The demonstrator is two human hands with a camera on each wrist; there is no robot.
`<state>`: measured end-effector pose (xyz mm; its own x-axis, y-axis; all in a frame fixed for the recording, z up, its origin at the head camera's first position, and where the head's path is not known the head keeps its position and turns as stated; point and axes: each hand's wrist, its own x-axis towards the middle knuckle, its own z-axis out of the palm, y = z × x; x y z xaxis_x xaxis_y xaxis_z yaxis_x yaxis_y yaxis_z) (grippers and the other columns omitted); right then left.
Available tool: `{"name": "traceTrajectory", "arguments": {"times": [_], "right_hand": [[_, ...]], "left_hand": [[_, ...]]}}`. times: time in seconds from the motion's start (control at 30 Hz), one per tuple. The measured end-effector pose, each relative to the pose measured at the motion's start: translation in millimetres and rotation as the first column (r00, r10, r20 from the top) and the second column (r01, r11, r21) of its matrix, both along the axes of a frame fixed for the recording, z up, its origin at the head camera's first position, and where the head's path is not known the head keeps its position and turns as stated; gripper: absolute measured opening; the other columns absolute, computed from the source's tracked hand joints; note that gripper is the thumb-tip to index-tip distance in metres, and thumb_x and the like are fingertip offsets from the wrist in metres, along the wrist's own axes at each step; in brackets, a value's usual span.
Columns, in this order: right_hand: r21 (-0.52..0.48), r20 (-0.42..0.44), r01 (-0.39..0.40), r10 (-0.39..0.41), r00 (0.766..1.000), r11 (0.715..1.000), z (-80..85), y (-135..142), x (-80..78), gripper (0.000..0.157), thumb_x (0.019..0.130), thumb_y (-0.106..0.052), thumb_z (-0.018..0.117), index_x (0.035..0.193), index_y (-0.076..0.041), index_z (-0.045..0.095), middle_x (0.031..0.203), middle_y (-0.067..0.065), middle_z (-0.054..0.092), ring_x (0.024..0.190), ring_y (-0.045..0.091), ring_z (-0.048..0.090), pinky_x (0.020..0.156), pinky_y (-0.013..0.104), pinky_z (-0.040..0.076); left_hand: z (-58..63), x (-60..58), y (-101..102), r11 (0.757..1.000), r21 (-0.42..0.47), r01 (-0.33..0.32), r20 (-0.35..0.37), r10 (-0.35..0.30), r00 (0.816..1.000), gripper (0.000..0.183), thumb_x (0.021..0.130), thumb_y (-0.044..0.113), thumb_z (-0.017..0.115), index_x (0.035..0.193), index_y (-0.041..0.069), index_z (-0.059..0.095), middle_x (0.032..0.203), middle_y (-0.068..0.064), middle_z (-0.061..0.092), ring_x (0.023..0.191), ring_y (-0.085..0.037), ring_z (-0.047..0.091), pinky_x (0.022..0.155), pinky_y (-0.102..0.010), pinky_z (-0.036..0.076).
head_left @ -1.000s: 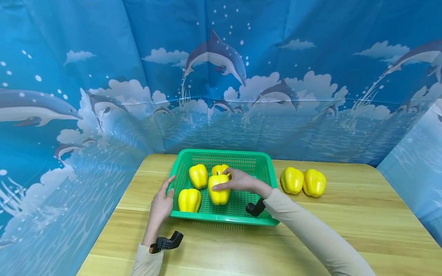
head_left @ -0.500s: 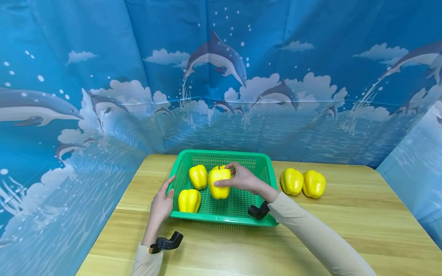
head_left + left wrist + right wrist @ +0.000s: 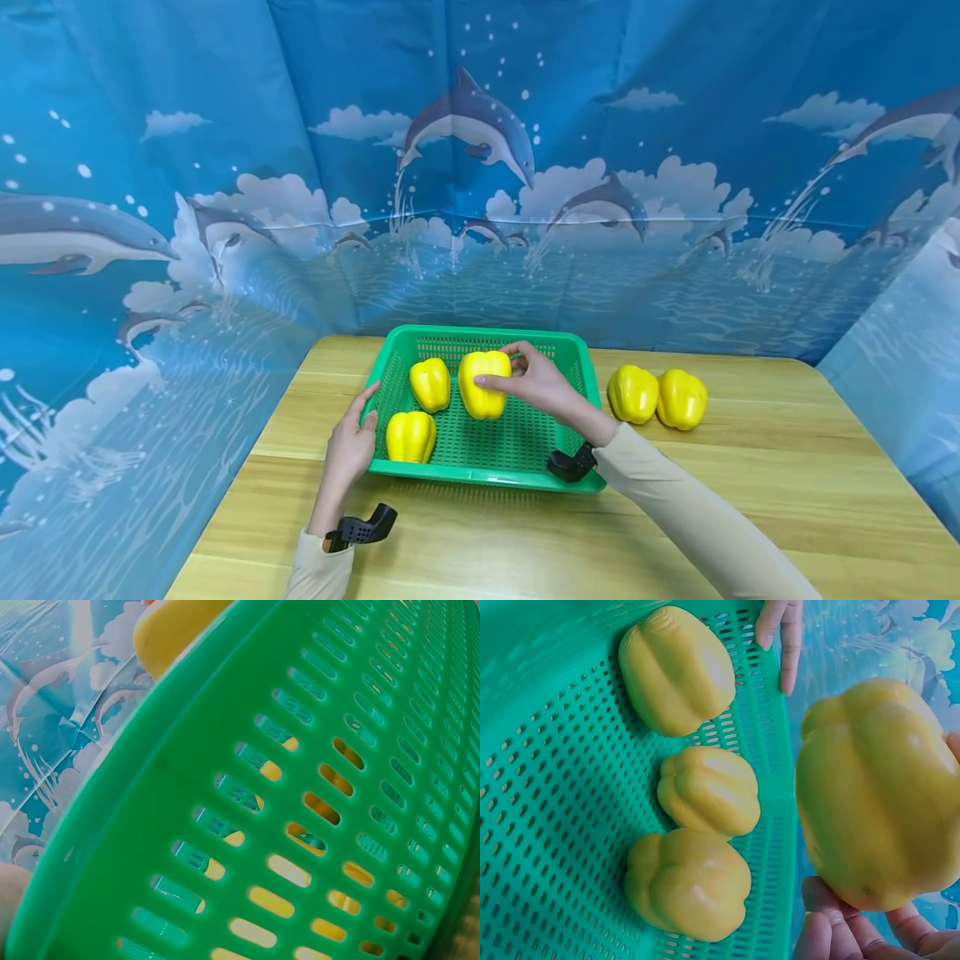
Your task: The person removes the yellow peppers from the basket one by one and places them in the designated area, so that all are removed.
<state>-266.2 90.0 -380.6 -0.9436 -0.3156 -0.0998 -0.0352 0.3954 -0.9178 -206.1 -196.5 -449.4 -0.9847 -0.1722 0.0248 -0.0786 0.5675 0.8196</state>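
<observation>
My right hand (image 3: 536,385) grips a yellow bell pepper (image 3: 483,392) with the thumb on its near side, holding it over the green basket (image 3: 487,477). The right wrist view shows this pepper up close, fingertips (image 3: 821,896) at its lower end. Inside the basket lie three more yellow peppers: a front-left pepper (image 3: 411,437), a back-left pepper (image 3: 431,385) and a third pepper (image 3: 688,885), which the held one hides in the head view. At the basket's left rim rests my left hand (image 3: 351,442), its fingers extended. In the left wrist view, the slotted basket wall (image 3: 180,795) fills most of the picture.
Right of the basket, two yellow peppers, a nearer-left pepper (image 3: 633,393) and a right one (image 3: 682,400), stand side by side on the wooden table (image 3: 750,492). A dolphin-print curtain (image 3: 480,167) hangs behind the table and along its sides.
My right hand has lifted the pepper and drawn it slightly up and to the right, away from its lower spot over the basket. My left hand has stayed at the rim.
</observation>
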Motion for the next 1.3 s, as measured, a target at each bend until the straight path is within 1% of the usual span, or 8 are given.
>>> {"name": "traceTrajectory", "arguments": {"times": [0.2, 0.4, 0.53, 0.63, 0.77, 0.87, 1.03, 1.3], "right_hand": [[-0.001, -0.034, 0.003, -0.003, 0.999, 1.0, 2.9, 4, 3.3, 0.074, 0.079, -0.049, 0.073, 0.132, -0.008, 0.041, 0.107, 0.013, 0.057, 0.091, 0.024, 0.057, 0.076, 0.038, 0.049], [0.01, -0.046, 0.05, -0.05, 0.998, 0.999, 1.1, 6, 4.9, 0.074, 0.078, -0.051, 0.073, 0.13, -0.01, 0.042, 0.115, 0.013, 0.05, 0.097, 0.027, 0.053, 0.074, 0.038, 0.049], [-0.019, -0.059, 0.09, -0.091, 0.994, 0.996, 0.2, 9, 4.7, 0.073, 0.077, -0.052, 0.074, 0.129, -0.012, 0.043, 0.116, 0.013, 0.046, 0.095, 0.028, 0.053, 0.072, 0.038, 0.048], [-0.053, -0.065, 0.111, -0.115, 0.991, 0.992, -0.4, 13, 4.2, 0.072, 0.078, -0.051, 0.074, 0.13, -0.013, 0.043, 0.115, 0.013, 0.046, 0.09, 0.028, 0.054, 0.071, 0.037, 0.048], [-0.118, -0.092, 0.128, -0.139, 0.986, 0.985, -0.3, 19, 4.4, 0.068, 0.082, -0.046, 0.072, 0.133, -0.011, 0.042, 0.116, 0.014, 0.046, 0.084, 0.027, 0.055, 0.07, 0.035, 0.048], [-0.181, -0.116, 0.143, -0.165, 0.979, 0.973, 0.6, 24, 4.6, 0.064, 0.087, -0.04, 0.069, 0.135, -0.01, 0.04, 0.119, 0.016, 0.044, 0.083, 0.027, 0.055, 0.07, 0.035, 0.049], [-0.257, -0.136, 0.21, -0.25, 0.959, 0.943, 2.7, 36, 3.5, 0.062, 0.089, -0.037, 0.066, 0.137, -0.011, 0.038, 0.122, 0.016, 0.039, 0.087, 0.028, 0.051, 0.07, 0.033, 0.049], [-0.362, -0.197, 0.309, -0.396, 0.897, 0.88, 1.7, 54, 5.1, 0.06, 0.09, -0.033, 0.066, 0.138, -0.01, 0.039, 0.119, 0.012, 0.04, 0.087, 0.024, 0.046, 0.068, 0.028, 0.049]], "left_hand": [[-0.2, -0.2, 0, 1.0, 0.006, 0.0, 0.004, 0.0, 1.0, 0.046, 0.103, 0.018, 0.038, 0.148, 0.029, 0.034, 0.059, -0.006, 0.041, 0.039, -0.014, 0.03, 0.037, -0.027, 0.03], [-0.5, -0.1, 1, 1.0, 0.006, 0.002, -0.001, -0.002, 1.0, 0.046, 0.103, 0.019, 0.039, 0.148, 0.029, 0.034, 0.057, -0.005, 0.04, 0.039, -0.014, 0.03, 0.037, -0.027, 0.029], [-0.8, 0.1, 1, 1.0, 0.002, -0.003, -0.005, 0.003, 1.0, 0.046, 0.103, 0.019, 0.039, 0.147, 0.03, 0.034, 0.053, -0.003, 0.037, 0.038, -0.013, 0.029, 0.036, -0.026, 0.029], [-1.3, 0.0, 1, 1.0, 0.004, -0.006, -0.002, 0.006, 1.0, 0.046, 0.103, 0.021, 0.039, 0.147, 0.032, 0.034, 0.053, -0.002, 0.036, 0.038, -0.013, 0.029, 0.036, -0.026, 0.028], [-1.5, 0.0, 1, 1.0, 0.006, -0.004, -0.001, 0.004, 1.0, 0.046, 0.103, 0.021, 0.038, 0.147, 0.033, 0.033, 0.053, -0.003, 0.037, 0.038, -0.014, 0.029, 0.036, -0.026, 0.028], [-1.3, -0.2, 0, 1.0, 0.006, -0.004, -0.004, 0.004, 1.0, 0.046, 0.103, 0.02, 0.039, 0.148, 0.031, 0.034, 0.054, -0.004, 0.039, 0.038, -0.013, 0.029, 0.036, -0.026, 0.029], [-0.6, -0.2, 1, 1.0, 0.009, -0.004, -0.008, 0.004, 1.0, 0.046, 0.103, 0.019, 0.039, 0.147, 0.03, 0.034, 0.055, -0.004, 0.039, 0.038, -0.013, 0.03, 0.036, -0.026, 0.029], [0.0, -0.3, 1, 1.0, 0.005, -0.002, -0.003, 0.002, 1.0, 0.046, 0.103, 0.019, 0.039, 0.147, 0.03, 0.034, 0.055, -0.004, 0.039, 0.038, -0.013, 0.03, 0.036, -0.026, 0.029]]}}
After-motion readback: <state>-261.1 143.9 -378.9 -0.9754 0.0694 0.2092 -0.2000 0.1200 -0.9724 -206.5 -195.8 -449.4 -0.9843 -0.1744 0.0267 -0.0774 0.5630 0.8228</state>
